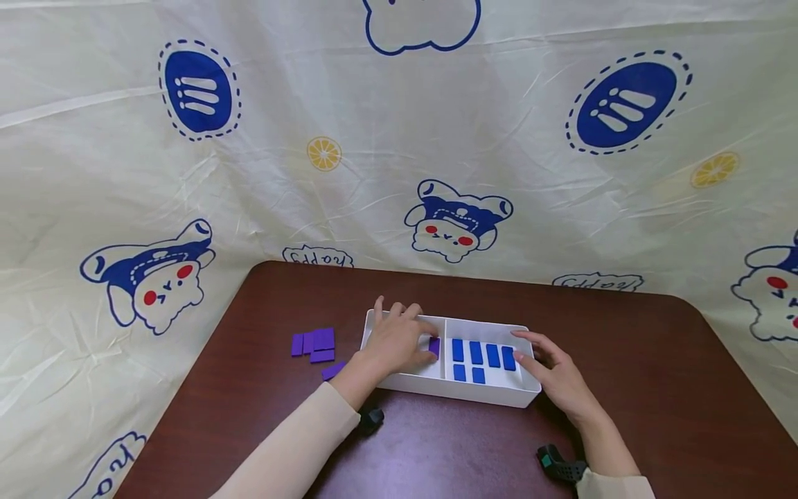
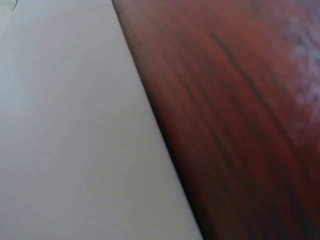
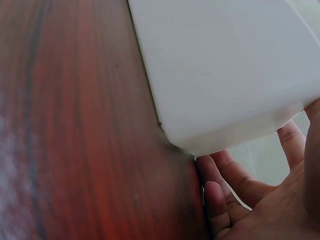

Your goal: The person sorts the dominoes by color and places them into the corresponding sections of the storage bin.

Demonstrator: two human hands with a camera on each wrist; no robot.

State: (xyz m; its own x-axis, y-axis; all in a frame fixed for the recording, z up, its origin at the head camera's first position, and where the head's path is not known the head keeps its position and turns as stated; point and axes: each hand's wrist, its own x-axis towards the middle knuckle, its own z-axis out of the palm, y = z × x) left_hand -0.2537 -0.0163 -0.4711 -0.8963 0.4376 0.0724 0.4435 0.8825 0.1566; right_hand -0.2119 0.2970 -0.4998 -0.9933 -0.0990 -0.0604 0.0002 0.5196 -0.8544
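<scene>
A white two-compartment box sits on the table. My left hand reaches into its left compartment and pinches a purple tile beside the divider, thumb at one end and a finger at the other. In the right compartment, several blue tiles lie in two rows. At the box's right end is my right hand, thumb and forefinger over the rim. Its thumb is close to the rightmost blue tile; whether they touch I cannot tell. In the right wrist view, its other fingers are outside the box wall.
Several purple tiles lie on the dark wooden table left of the box, some overlapping. Another purple tile is partly hidden by my left forearm. Behind the table hangs a printed white cloth. Black wrist devices are on both wrists.
</scene>
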